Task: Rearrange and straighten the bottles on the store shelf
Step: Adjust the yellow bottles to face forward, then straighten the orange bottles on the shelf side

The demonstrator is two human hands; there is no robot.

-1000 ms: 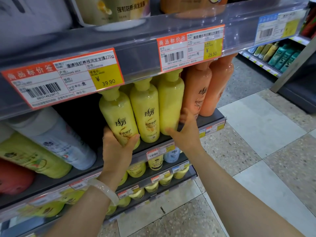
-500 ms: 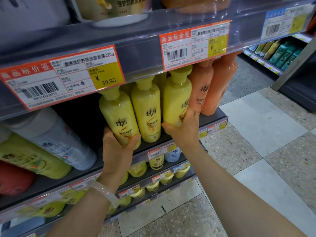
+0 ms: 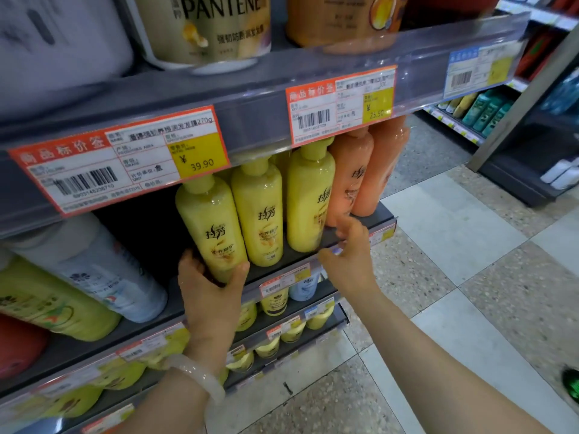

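Three yellow bottles stand in a row on the dark shelf (image 3: 369,225). My left hand (image 3: 213,296) grips the base of the left yellow bottle (image 3: 211,223), thumb on its right side. The middle yellow bottle (image 3: 260,211) stands upright beside it. The right yellow bottle (image 3: 308,195) stands free, its label turned to the right. My right hand (image 3: 347,258) hovers just in front of the shelf edge with fingers spread, holding nothing. Two orange bottles (image 3: 354,173) stand at the shelf's right end.
A white bottle (image 3: 94,264) and a yellow-green bottle (image 3: 47,305) lie tilted at the left. Price tags (image 3: 122,161) hang on the shelf rail above. Pantene tubs (image 3: 206,26) sit on the upper shelf. Lower shelves hold small yellow bottles (image 3: 275,303). Tiled floor (image 3: 470,277) lies to the right.
My right hand has let go of the right yellow bottle and pulled back toward the shelf edge. The bottle now stands on the shelf. My left hand keeps its grip.
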